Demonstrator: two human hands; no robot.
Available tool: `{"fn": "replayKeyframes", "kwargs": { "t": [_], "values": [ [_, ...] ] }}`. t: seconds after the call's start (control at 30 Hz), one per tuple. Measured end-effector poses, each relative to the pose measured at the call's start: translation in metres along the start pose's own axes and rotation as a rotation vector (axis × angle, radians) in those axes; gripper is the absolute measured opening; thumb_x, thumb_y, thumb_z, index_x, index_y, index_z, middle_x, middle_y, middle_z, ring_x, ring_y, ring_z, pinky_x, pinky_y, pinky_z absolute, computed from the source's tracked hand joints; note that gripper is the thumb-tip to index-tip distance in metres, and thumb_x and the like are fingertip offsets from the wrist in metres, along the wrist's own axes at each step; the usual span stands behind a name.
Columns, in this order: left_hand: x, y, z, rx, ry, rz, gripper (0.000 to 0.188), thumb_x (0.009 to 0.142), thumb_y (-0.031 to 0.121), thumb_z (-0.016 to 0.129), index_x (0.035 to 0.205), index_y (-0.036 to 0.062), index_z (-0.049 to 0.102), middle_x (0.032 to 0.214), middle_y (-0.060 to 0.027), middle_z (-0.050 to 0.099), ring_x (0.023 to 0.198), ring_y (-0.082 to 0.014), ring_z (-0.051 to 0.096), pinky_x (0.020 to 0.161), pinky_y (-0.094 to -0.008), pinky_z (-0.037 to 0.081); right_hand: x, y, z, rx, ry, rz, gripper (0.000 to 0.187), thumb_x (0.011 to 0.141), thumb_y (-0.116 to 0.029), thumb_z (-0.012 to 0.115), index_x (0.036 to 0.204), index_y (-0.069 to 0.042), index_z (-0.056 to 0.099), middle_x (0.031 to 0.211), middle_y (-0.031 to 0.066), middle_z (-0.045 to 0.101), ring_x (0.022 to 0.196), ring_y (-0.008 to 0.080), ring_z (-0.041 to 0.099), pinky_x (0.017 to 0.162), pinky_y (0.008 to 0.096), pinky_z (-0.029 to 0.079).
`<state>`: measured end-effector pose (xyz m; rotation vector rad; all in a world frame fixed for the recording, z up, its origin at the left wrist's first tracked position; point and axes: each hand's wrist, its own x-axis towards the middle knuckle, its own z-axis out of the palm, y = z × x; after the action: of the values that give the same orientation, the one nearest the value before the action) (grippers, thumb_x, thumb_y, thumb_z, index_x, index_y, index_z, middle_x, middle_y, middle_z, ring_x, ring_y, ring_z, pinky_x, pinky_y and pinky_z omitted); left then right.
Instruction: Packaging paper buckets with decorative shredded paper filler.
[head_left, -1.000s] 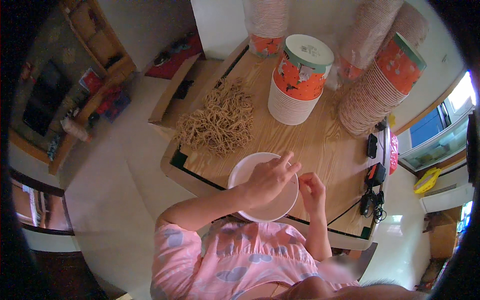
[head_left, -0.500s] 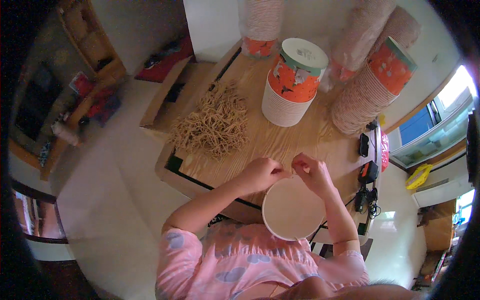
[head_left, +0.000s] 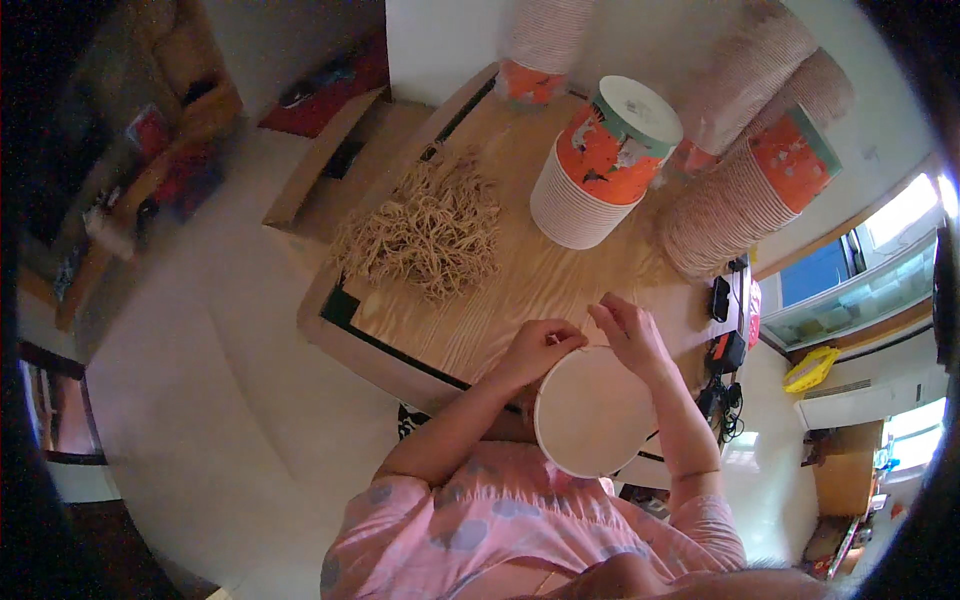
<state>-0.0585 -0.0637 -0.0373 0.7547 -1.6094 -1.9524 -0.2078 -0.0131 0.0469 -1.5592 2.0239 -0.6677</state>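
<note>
A paper bucket (head_left: 596, 415) rests against my lap at the table's front edge, its round cream side and pale rim facing up. My left hand (head_left: 545, 350) is closed in a pinch at the bucket's far rim, thumb and forefinger touching it. Just to the right, my right hand (head_left: 628, 338) is raised slightly above the rim with its fingertips pressed together. What those fingertips hold, if anything, is too small to tell. Beyond my left hand lies a loose heap of tan twisted cords (head_left: 425, 235).
An upturned stack of orange and green paper buckets (head_left: 610, 165) stands on the wooden table (head_left: 535, 280). More stacks lean at the far right (head_left: 745, 195) and back (head_left: 540, 60). A black adapter with cables (head_left: 725, 352) sits along the right edge. An open cardboard box (head_left: 320, 185) is left.
My right hand has lifted a little and moved away from my left, which stays at the bucket's rim. The whole view has shifted slightly.
</note>
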Motion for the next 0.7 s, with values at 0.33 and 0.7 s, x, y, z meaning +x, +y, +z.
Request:
{"fn": "replayKeyframes", "kwargs": {
  "t": [0.33, 0.7],
  "values": [
    [-0.003, -0.009, -0.001, 0.111, 0.053, 0.129, 0.016, 0.082, 0.016, 0.062, 0.089, 0.0022, 0.066, 0.072, -0.0024, 0.063, 0.064, -0.0076, 0.056, 0.058, -0.0249, 0.046, 0.013, -0.002, -0.002, -0.235, -0.382, -0.134, 0.025, 0.089, -0.025, 0.047, 0.086, -0.002, 0.056, 0.079, 0.0199, 0.059, 0.074, 0.0369, 0.057, 0.066, 0.0424, 0.045],
    [-0.009, -0.010, 0.001, -0.134, 0.100, 0.188, 0.016, 0.080, 0.019, 0.065, 0.080, 0.0032, 0.065, 0.072, -0.0052, 0.063, 0.061, -0.0105, 0.056, 0.058, -0.0266, 0.045, -0.003, -0.005, -0.006, -0.047, -0.273, -0.203, 0.010, 0.085, -0.009, 0.055, 0.088, 0.000, 0.055, 0.077, 0.0082, 0.061, 0.076, 0.0177, 0.060, 0.068, 0.0310, 0.047]
  ]
}}
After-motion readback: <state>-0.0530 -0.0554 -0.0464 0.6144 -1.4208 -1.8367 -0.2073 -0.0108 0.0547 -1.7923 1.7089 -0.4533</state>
